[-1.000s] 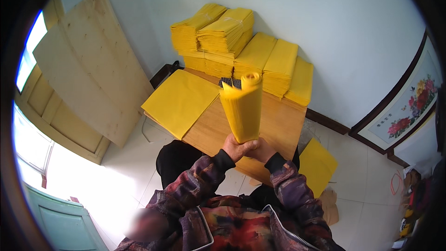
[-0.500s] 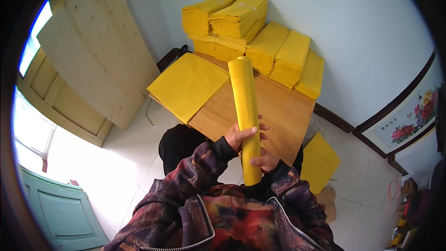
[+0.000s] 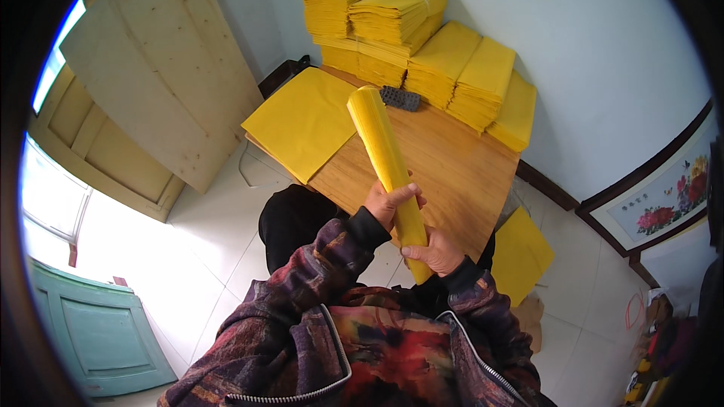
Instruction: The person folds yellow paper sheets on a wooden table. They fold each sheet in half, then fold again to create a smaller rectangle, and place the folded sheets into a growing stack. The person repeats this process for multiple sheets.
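Observation:
A long roll of yellow paper is held up in front of me, its far end over the wooden table and its near end by my lap. My left hand wraps round the middle of the roll, fingers curled over its right side. Closer to my body, my right hand grips the lower part, thumb across the front. On the table's left side lies a flat stack of yellow sheets, partly behind the roll. A dark grey, bumpy block rests just past the roll's upper end.
Tied bundles of folded yellow paper are piled at the back of the wooden table. More yellow sheets sit low at the right. A plywood board leans at the left, and a framed flower picture stands at the right.
The roll has tilted further left at its top and dropped slightly toward me, both hands still round it. The dark block behind it has come into sight.

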Demonstrator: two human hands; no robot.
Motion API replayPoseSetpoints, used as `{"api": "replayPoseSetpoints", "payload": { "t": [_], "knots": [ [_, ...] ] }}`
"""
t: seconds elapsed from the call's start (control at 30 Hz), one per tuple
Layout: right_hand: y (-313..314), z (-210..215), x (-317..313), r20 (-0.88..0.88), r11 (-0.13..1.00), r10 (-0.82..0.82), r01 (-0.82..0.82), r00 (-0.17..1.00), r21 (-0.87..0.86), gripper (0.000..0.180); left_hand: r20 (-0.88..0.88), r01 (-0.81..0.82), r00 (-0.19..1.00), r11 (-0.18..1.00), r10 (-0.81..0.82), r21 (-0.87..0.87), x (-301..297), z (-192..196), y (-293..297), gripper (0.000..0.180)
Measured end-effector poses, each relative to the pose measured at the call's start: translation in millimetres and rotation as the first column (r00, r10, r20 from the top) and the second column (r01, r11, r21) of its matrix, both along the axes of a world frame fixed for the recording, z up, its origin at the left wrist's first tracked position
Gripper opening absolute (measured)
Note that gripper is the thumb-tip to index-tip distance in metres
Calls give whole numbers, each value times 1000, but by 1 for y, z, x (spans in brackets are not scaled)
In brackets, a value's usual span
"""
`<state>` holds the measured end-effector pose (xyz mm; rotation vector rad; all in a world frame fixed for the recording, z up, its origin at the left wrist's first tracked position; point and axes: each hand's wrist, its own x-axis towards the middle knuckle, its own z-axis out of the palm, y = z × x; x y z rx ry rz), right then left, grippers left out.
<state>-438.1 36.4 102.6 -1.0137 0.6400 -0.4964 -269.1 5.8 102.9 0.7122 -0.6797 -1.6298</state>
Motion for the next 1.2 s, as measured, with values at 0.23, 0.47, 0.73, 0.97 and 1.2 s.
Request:
{"api": "replayPoseSetpoints", "payload": {
  "t": [0.23,0.47,0.73,0.97,1.2],
  "knots": [
    [3,-2,-1,205,949,214,-253,955,186,43,-372,103,920,993,-120,-65,12,4,4,43],
    [-1,-11,3,-399,816,-244,-35,884,-577,50,-32,-200,979,976,203,83,3,-16,0,26],
    [-5,-7,-4,-431,778,-300,-44,851,-627,45,-220,-181,956,980,194,76,0,-26,2,38],
    [-8,0,-22,-402,939,-36,-108,915,-328,40,-425,78,903,997,-62,19,11,-31,10,46],
    [-5,-9,-21,-263,942,20,-106,965,-318,43,-401,198,880,963,-256,-181,17,-19,11,51]
  ]
}}
